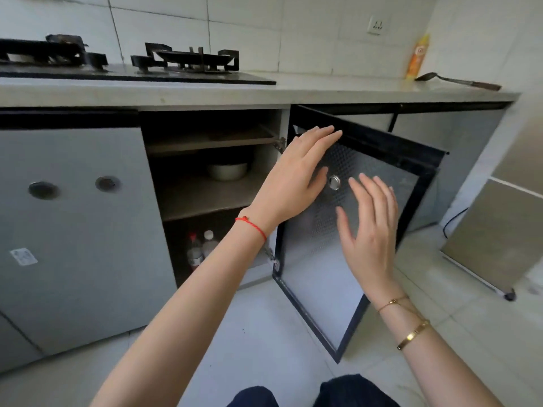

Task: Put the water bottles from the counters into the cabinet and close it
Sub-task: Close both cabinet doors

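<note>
Two water bottles (201,249) already stand side by side on the bottom shelf of the cabinet (205,177), one with a red cap and one with a white cap, so the step in hand looks like closing the door (352,218). The door hangs wide open, hinged on its left edge, its inner face turned toward the person. The left hand (293,183) lies flat near the door's upper hinge side, fingers straight and slightly apart, holding nothing; the right hand (370,230) is spread open over the middle of the panel just below the round metal knob back (334,182), also empty, though whether either palm actually touches the panel is hard to tell. To close it well, push from the free right edge rather than near the hinges, where leverage is poor, and swing it steadily so the bottles inside are not jolted. Keep fingers clear of the hinge gap and the frame under the worktop (264,92), and finish with a light press until the door sits flush.
</note>
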Action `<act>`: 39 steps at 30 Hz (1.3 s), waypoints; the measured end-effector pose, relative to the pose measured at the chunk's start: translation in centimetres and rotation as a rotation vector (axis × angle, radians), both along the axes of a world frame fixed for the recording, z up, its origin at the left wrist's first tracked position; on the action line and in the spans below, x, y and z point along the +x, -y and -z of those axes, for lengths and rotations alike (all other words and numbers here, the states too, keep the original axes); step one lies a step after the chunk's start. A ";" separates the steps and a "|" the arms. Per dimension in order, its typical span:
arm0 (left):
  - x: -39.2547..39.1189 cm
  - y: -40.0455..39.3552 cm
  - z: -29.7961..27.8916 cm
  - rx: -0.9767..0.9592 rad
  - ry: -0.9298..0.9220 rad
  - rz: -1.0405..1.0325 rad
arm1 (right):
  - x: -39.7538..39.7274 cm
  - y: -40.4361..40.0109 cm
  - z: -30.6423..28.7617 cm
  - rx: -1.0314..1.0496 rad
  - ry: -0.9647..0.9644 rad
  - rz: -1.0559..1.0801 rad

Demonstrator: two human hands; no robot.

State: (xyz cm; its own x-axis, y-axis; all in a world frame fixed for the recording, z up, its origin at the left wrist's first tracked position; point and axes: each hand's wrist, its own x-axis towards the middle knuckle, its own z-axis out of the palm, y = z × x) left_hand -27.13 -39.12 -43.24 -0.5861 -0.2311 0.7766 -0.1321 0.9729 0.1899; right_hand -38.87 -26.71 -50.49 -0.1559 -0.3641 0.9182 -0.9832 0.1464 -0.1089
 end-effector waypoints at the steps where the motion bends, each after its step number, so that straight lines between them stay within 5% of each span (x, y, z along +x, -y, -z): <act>1: -1.4 -0.4 -0.4 -0.006 0.011 0.019 | -0.8 -0.6 -0.1 -0.028 0.005 0.016; 11: -11.2 -3.8 -2.1 0.018 0.183 0.031 | -7.9 -4.2 -1.2 -0.058 0.140 0.243; 17: -11.4 -3.8 -1.6 0.008 0.114 0.024 | -9.3 -3.8 -0.7 -0.003 0.123 0.198; 30: -1.4 -3.0 1.0 0.065 0.030 0.016 | -3.4 -1.4 0.5 0.028 -0.079 -0.176; 39: 8.4 -3.0 4.4 0.043 0.022 -0.180 | 4.5 3.5 0.3 0.033 -0.088 -0.378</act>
State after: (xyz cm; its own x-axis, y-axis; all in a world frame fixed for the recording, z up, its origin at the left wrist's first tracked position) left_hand -18.76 -36.10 -47.60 -0.5488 -0.3665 0.7513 -0.3082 0.9242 0.2258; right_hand -34.34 -30.19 -50.83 0.0738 -0.4103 0.9090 -0.9738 -0.2262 -0.0230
